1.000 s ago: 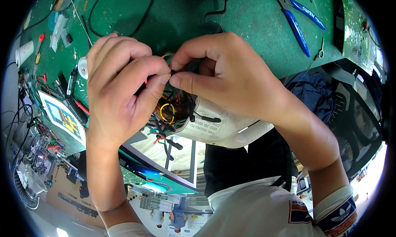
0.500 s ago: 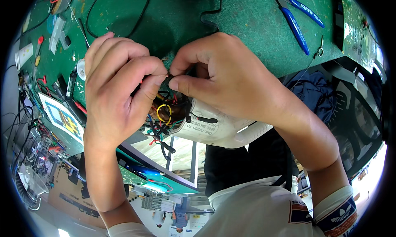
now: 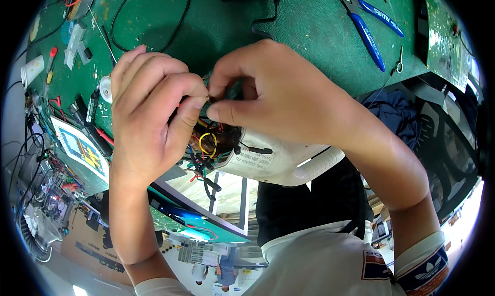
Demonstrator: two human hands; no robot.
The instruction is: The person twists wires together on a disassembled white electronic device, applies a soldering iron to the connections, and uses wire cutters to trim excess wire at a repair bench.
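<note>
My left hand point(image 3: 154, 105) is closed, thumb and index finger pinching a thin wire point(image 3: 208, 98) whose end looks bare and copper-coloured. Facing it, my right hand point(image 3: 278, 89) is curled around the same spot; its index fingertip meets the wire end and its thumb sits slightly lower. The fingers partly hide what lies between them. Below both hands is a white plastic housing point(image 3: 252, 162) with dark printing. From its open end spills a bundle of coloured wires point(image 3: 209, 144), yellow, red, green and black, some ending in black sleeves.
Blue-handled cutters point(image 3: 368, 35) lie at the far right of the green mat point(image 3: 309, 17). A black cable point(image 3: 180, 17) loops at the back. At left are a flashlight point(image 3: 85, 123), a printed sheet point(image 3: 80, 146) and a paper cup point(image 3: 32, 70). A chair point(image 3: 443, 146) stands right.
My right thumb has dropped a little away from its index finger at the wire end. My left hand has shifted slightly right, still pinching.
</note>
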